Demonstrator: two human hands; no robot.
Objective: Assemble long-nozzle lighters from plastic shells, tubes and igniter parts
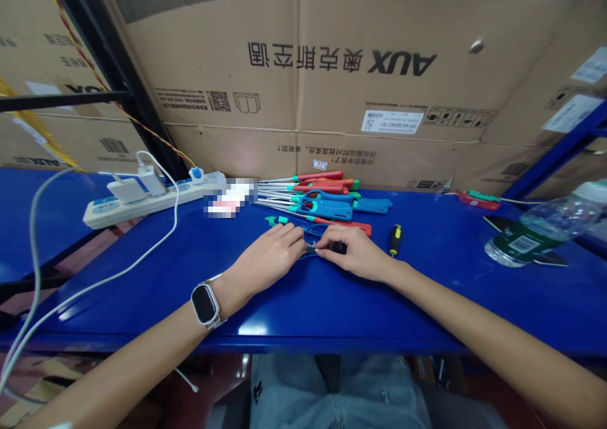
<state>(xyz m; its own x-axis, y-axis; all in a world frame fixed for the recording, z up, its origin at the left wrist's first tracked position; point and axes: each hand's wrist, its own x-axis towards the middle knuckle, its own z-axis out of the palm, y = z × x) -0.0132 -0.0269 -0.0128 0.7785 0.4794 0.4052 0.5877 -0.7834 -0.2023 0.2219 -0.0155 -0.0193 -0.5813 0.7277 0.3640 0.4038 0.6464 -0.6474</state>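
My left hand (272,255), with a watch (205,303) on its wrist, is closed, its fingertips pinching one side of a small dark part with thin wires (310,250). From the other side, the thumb and forefinger of my right hand (355,251) pinch the same part. Its exact kind is too small to make out. Just beyond my fingers lies a blue lighter casing (310,228) with a green end. A heap of long-necked lighters (332,209) in blue and red lies behind that. To the right of my right hand rests a yellow-and-black screwdriver (395,239).
A white power strip (107,213) with chargers and a trailing white cable (142,255) occupies the left. On the right are a water bottle (531,233), a dark flat object beneath it, and a red lighter (478,201). Large cardboard boxes (303,100) stand behind the blue table (303,315).
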